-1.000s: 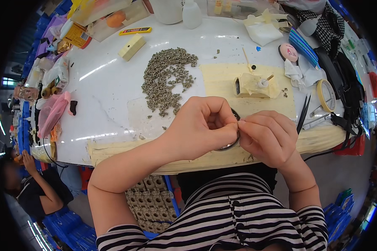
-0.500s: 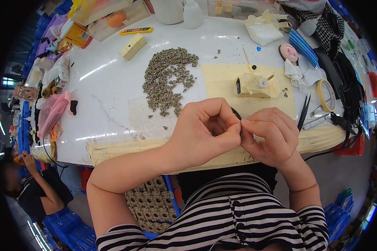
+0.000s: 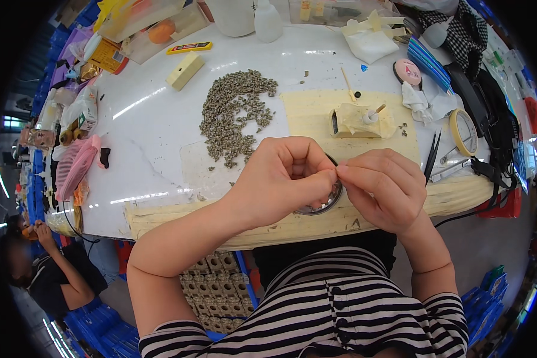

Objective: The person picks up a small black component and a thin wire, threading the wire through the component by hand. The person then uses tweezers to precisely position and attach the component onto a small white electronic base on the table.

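Observation:
My left hand (image 3: 289, 176) and my right hand (image 3: 383, 188) meet at their fingertips above the near part of the table. Both are closed in a pinch; whatever sits between the fingertips is too small or hidden to make out. Partly covered beneath them is a round dark-rimmed dish (image 3: 325, 206). Beyond my left hand spreads a heap of small metal parts (image 3: 235, 107). A tape-wrapped block (image 3: 359, 121) with a white nub and a short wooden stick on top stands beyond my right hand, on a cream paper-like sheet (image 3: 304, 110).
Tweezers (image 3: 434, 156) and a roll of tape (image 3: 463, 132) lie to the right. A pale block (image 3: 185, 71) and a yellow box (image 3: 189, 48) lie at the far left. White bottles (image 3: 269, 22) stand at the back. Another person (image 3: 59, 268) sits at the lower left.
My left hand's fingers have curled differently and both hands have shifted slightly, so more of the round dish shows beneath them. The whole view has moved a little.

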{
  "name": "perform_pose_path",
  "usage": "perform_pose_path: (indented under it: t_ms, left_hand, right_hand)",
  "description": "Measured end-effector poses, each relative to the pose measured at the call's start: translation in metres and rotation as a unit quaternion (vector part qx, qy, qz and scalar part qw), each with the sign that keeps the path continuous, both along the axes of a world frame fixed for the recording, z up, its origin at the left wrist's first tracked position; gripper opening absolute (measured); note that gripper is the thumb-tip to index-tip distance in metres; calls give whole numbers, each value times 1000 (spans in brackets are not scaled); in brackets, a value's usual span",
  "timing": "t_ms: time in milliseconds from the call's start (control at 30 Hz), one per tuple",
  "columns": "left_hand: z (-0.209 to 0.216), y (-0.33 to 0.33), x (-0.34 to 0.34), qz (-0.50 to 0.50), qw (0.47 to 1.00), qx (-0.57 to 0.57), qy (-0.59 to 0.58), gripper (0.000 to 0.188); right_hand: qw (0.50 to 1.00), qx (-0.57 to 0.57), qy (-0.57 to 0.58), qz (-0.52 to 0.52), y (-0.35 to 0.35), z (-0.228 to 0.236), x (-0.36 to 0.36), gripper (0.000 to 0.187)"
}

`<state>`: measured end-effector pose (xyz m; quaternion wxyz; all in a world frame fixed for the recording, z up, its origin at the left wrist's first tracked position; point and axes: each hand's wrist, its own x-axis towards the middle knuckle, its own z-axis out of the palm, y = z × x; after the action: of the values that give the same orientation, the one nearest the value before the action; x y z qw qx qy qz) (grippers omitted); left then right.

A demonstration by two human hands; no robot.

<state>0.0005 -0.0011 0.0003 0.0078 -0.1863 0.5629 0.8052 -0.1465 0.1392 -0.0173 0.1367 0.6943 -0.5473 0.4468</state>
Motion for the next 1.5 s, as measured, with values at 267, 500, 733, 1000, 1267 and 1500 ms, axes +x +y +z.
perform_pose_path:
  t_ms: [267, 500, 733, 1000, 1267, 1500]
  left_hand:
    - [0, -2, -2, -20, 1000, -19, 9, 11]
    - [2, -2, -2, -5, 1000, -28, -2, 14]
    - [0, -2, -2, -4, 1000, -24, 13, 13]
    - [4, -3, -2, -20, 999, -22, 15, 10]
    - [0, -1, -2, -8, 998, -60, 27, 11]
    - [3, -4, -1, -46, 998, -32, 14, 10]
  right_hand:
    - [1000, 18, -4, 1, 2, 0, -2, 24]
    - [1000, 13, -18, -5, 2, -1, -3, 24]
    - [1000, 11, -20, -11, 1, -1, -3, 23]
    - [1000, 15, -26, -1, 1, -1, -2, 23]
    - [999, 32, -42, 4, 2, 1, -2, 24]
    - [988, 92, -109, 67, 3, 2, -3, 25]
